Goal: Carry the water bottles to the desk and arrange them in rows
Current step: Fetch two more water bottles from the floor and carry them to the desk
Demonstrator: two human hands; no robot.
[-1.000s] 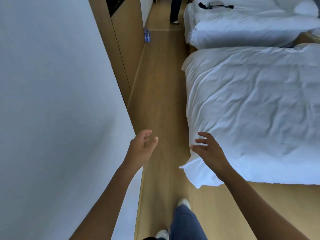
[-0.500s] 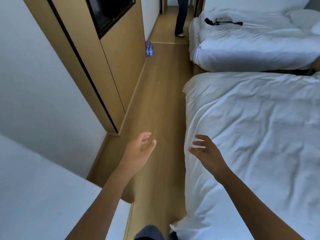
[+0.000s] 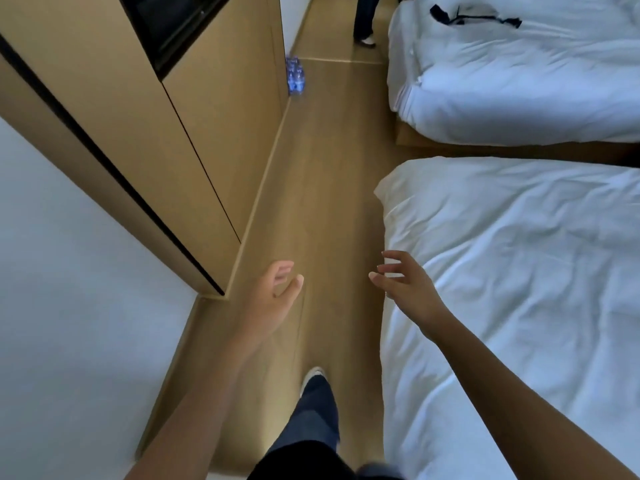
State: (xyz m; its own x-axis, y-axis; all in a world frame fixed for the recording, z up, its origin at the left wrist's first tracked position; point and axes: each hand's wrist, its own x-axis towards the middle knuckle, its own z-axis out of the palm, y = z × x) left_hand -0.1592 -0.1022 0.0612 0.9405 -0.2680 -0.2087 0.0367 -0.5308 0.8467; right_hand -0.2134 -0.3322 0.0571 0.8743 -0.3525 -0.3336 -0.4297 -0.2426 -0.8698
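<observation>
A pack of water bottles (image 3: 295, 76) with blue labels stands on the wooden floor far ahead, against the base of the wooden cabinet. My left hand (image 3: 273, 299) is held out in front of me over the floor, fingers apart, holding nothing. My right hand (image 3: 405, 285) is also out in front, fingers spread and empty, at the edge of the near bed. Both hands are far from the bottles. No desk is in view.
A tall wooden cabinet (image 3: 194, 109) with a dark screen lines the left side. Two beds with white duvets, near (image 3: 519, 289) and far (image 3: 519, 74), fill the right. A narrow floor aisle (image 3: 325, 188) runs between. Another person's legs (image 3: 363, 19) stand at the far end.
I have walked forward along the aisle; the white wall corner has slid back on the left and the cabinet and bottles have come closer. My hands stay open and empty.
</observation>
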